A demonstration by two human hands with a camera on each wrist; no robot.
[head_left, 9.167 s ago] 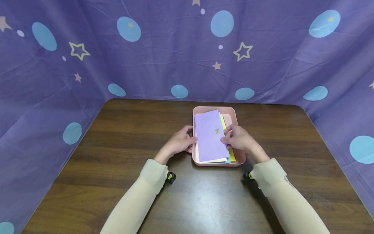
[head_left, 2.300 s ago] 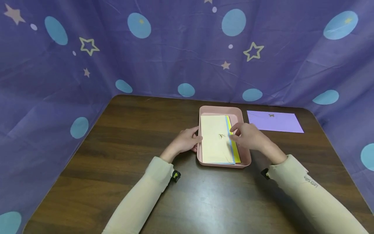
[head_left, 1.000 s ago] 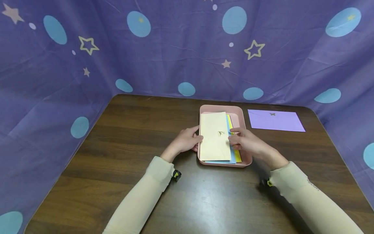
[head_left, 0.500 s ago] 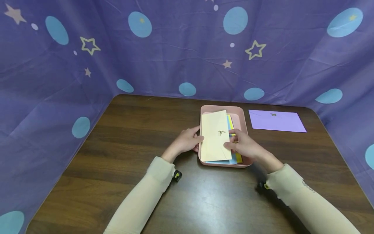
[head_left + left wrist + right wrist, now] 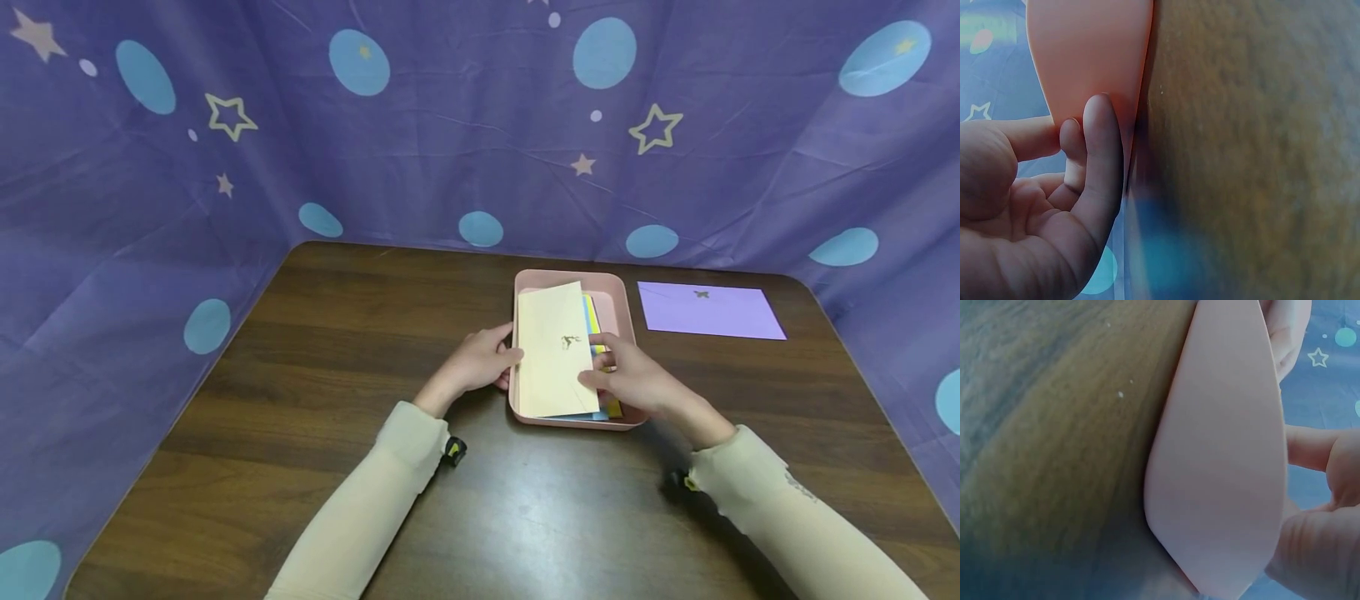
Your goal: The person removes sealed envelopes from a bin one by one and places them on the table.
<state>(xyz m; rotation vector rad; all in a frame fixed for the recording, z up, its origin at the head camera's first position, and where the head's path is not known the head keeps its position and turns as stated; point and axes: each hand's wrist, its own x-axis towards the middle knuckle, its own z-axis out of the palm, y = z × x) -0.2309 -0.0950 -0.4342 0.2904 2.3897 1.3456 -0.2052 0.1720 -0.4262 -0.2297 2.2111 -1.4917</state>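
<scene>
A pink tray (image 5: 617, 300) stands toward the back of the table, holding a stack of envelopes. On top is a cream envelope (image 5: 551, 367) with a small gold motif, slightly turned. Blue and yellow envelopes (image 5: 594, 312) peek out along its right side. My left hand (image 5: 477, 360) grips the tray's left side, thumb over the rim and fingers against the outer wall (image 5: 1088, 50). My right hand (image 5: 630, 375) pinches the cream envelope's right edge, its thumb on top; other fingers are partly hidden. In the right wrist view, the tray's wall (image 5: 1216, 450) covers much of that hand.
A purple envelope (image 5: 708, 312) with a gold butterfly lies flat on the brown wooden table (image 5: 360, 333), right of the tray. A purple curtain (image 5: 450, 125) with stars and blue dots hangs behind the table and along its sides.
The purple envelope, formerly atop the stack, now lies right of the tray. My right hand has taken hold of the cream envelope, which has turned slightly. My left hand stays on the tray.
</scene>
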